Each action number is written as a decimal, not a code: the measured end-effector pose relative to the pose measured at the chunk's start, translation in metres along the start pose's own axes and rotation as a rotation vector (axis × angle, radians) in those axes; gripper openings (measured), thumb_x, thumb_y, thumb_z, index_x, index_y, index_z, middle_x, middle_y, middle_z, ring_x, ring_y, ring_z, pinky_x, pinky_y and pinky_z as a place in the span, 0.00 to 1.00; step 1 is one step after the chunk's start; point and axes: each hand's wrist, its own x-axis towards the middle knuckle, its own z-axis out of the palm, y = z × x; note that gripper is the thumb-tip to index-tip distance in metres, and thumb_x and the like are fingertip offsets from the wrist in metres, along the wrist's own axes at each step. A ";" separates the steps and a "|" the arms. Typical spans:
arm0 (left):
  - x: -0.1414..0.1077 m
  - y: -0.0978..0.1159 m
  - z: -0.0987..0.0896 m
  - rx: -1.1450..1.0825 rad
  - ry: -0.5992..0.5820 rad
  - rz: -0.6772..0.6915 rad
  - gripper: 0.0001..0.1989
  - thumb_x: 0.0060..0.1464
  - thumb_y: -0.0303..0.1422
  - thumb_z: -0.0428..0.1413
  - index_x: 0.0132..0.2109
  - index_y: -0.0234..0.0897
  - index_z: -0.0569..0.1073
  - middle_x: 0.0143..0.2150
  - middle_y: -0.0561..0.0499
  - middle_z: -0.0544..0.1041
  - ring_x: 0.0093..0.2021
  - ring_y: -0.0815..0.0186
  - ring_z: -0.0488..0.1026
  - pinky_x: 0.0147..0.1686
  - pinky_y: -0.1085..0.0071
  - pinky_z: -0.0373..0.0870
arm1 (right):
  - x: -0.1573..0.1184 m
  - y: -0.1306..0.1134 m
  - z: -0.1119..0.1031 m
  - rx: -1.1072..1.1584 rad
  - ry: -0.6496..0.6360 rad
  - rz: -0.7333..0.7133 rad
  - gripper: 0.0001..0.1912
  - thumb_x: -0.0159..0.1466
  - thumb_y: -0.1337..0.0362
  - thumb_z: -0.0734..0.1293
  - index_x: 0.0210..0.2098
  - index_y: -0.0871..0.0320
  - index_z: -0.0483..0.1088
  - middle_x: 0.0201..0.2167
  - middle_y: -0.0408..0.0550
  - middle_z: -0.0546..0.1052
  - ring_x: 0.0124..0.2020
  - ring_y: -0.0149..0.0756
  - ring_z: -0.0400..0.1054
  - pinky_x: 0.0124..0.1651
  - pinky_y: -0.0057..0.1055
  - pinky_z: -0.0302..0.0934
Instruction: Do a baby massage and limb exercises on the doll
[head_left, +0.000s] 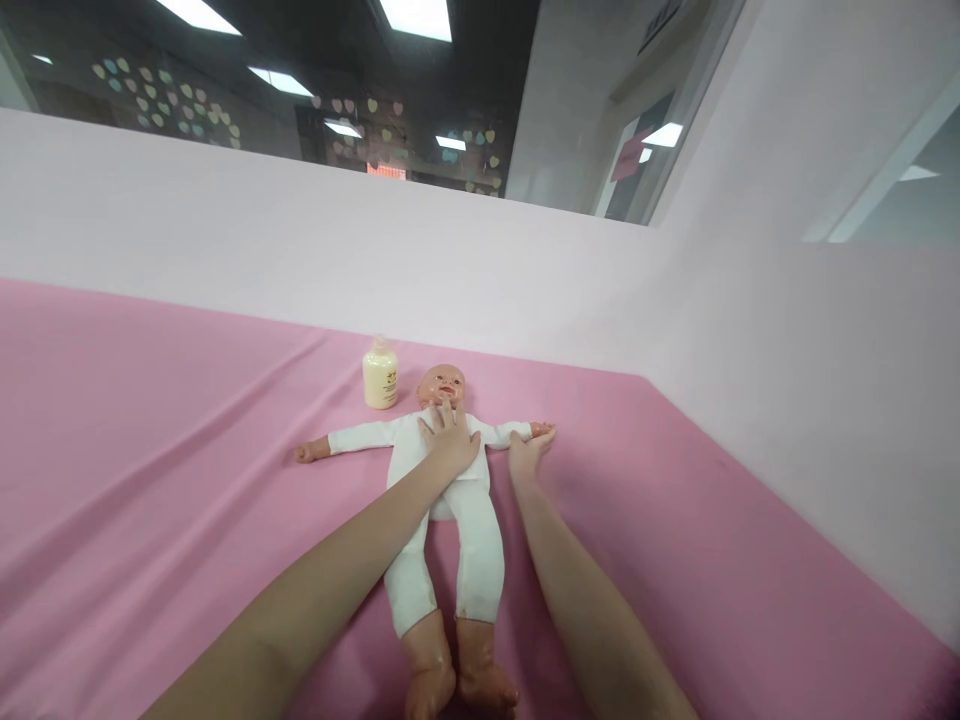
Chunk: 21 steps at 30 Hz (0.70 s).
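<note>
A baby doll (480,545) in a white suit lies face up, its arms stretched out sideways and its feet toward me. My left hand (450,440) rests flat on the doll's upper chest with its fingers spread, the fingertips near the chin. Beside the doll's outstretched arm on the right is my right hand (529,455), touching the doll's wrist and hand from below. Its fingers are partly hidden by the doll's hand, so whether they close around it is unclear. A cream pump bottle (380,378) stands upright left of the doll's head.
Pink cloth (187,420) with several creases covers the surface under the doll. A white wall (300,250) rises behind it and along the right side. Above the wall is a window (420,100) with heart stickers and reflected ceiling lights.
</note>
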 end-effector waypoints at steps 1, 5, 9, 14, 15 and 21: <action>0.000 -0.002 -0.001 0.001 0.001 -0.015 0.38 0.64 0.39 0.52 0.77 0.34 0.53 0.81 0.29 0.43 0.80 0.32 0.35 0.71 0.26 0.36 | -0.001 -0.004 0.000 -0.043 0.026 0.035 0.55 0.56 0.65 0.65 0.77 0.69 0.36 0.77 0.72 0.49 0.79 0.54 0.46 0.80 0.54 0.40; -0.002 -0.011 -0.005 0.043 -0.006 -0.075 0.38 0.68 0.44 0.47 0.78 0.32 0.51 0.81 0.29 0.43 0.81 0.34 0.36 0.71 0.26 0.40 | -0.007 -0.013 0.001 -0.175 0.013 0.015 0.52 0.55 0.66 0.63 0.76 0.68 0.41 0.77 0.70 0.48 0.79 0.56 0.44 0.79 0.56 0.43; -0.006 -0.033 -0.008 0.085 0.001 -0.169 0.37 0.70 0.46 0.43 0.78 0.29 0.52 0.81 0.30 0.49 0.80 0.34 0.41 0.71 0.27 0.43 | -0.010 -0.015 0.005 -0.314 -0.001 -0.049 0.49 0.58 0.64 0.63 0.74 0.73 0.45 0.77 0.75 0.46 0.80 0.64 0.36 0.78 0.64 0.36; -0.024 -0.104 -0.007 -0.052 0.040 0.030 0.32 0.70 0.45 0.42 0.73 0.33 0.61 0.76 0.33 0.62 0.77 0.46 0.58 0.73 0.43 0.56 | -0.016 -0.015 0.008 -0.373 -0.037 -0.222 0.45 0.61 0.62 0.63 0.75 0.64 0.49 0.78 0.70 0.48 0.80 0.66 0.39 0.75 0.71 0.33; -0.029 -0.119 -0.007 -0.097 0.054 0.067 0.30 0.70 0.45 0.42 0.70 0.32 0.63 0.73 0.33 0.66 0.74 0.49 0.62 0.72 0.49 0.59 | -0.018 -0.016 0.009 -0.370 -0.070 -0.254 0.43 0.61 0.62 0.63 0.75 0.64 0.51 0.78 0.69 0.48 0.80 0.65 0.39 0.75 0.71 0.34; -0.040 -0.170 -0.019 -0.144 0.042 0.094 0.23 0.69 0.47 0.40 0.50 0.37 0.73 0.53 0.38 0.81 0.58 0.48 0.77 0.62 0.49 0.69 | -0.030 -0.031 0.006 -0.150 -0.770 -0.357 0.23 0.69 0.56 0.64 0.60 0.54 0.74 0.71 0.56 0.68 0.77 0.49 0.54 0.78 0.54 0.46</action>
